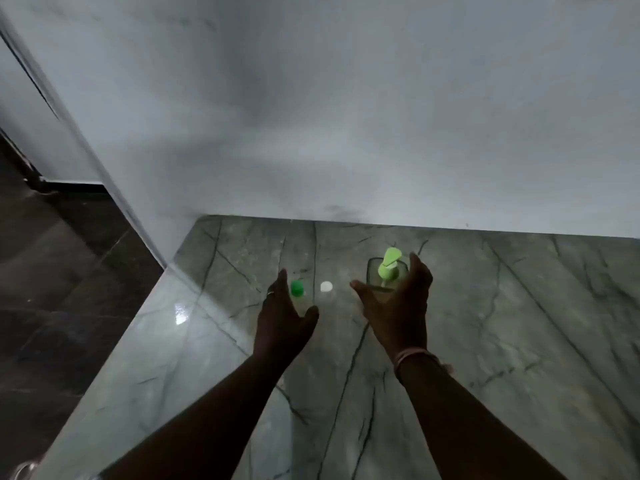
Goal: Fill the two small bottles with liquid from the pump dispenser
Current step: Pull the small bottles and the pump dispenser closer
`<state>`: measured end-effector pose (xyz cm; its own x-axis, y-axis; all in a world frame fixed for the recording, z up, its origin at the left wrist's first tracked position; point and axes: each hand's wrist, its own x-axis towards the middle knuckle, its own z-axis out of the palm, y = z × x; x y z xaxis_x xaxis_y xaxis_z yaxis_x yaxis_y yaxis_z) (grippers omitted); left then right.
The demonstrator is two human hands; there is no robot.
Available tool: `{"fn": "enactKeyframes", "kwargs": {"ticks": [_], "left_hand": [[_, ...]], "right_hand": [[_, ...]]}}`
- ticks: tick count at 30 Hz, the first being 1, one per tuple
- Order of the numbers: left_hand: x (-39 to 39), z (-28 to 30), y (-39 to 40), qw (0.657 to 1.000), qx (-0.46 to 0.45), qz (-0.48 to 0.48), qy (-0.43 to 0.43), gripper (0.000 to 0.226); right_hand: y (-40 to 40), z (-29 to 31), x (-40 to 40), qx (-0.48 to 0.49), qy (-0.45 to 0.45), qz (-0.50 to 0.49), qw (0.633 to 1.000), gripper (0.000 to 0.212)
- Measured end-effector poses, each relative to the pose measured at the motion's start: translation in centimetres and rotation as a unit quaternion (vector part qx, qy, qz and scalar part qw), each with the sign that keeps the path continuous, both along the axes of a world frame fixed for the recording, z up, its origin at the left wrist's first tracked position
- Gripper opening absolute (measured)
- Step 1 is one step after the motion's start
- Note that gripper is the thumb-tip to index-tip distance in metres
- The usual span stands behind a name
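Risk: dim light and clear plastic make the 2 small bottles hard to see; a reaching hand could knock one over, or pumped liquid could miss a narrow neck. Left hand [284, 317] spread and empty, fingers just beside the green-capped bottle [297, 289]. The white-capped bottle [326, 286] stands between the hands, untouched. Right hand [398, 299] open, curved around the pump dispenser [387, 268] (contact not clear). All on the marble counter [485, 341] near the wall, caps still on
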<state>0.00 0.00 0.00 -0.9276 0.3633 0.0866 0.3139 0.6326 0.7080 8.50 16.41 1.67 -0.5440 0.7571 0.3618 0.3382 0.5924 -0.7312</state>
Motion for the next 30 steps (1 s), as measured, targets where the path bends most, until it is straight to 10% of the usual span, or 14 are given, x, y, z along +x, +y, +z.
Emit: {"fn": "enactKeyframes", "kwargs": {"ticks": [15,30], "left_hand": [[-2.0,-7.4,0.4,0.994,0.093,0.016,0.063,0.031],[0.7,-6.9,-1.6,0.984,0.160,0.042,0.061,0.035]], "right_hand": [[0.5,-7.5,-1.9,-0.004,0.166,-0.032,0.986,0.094],[-0.9,-7.0,1.3,-0.021,0.174,0.032,0.984,0.088]]}}
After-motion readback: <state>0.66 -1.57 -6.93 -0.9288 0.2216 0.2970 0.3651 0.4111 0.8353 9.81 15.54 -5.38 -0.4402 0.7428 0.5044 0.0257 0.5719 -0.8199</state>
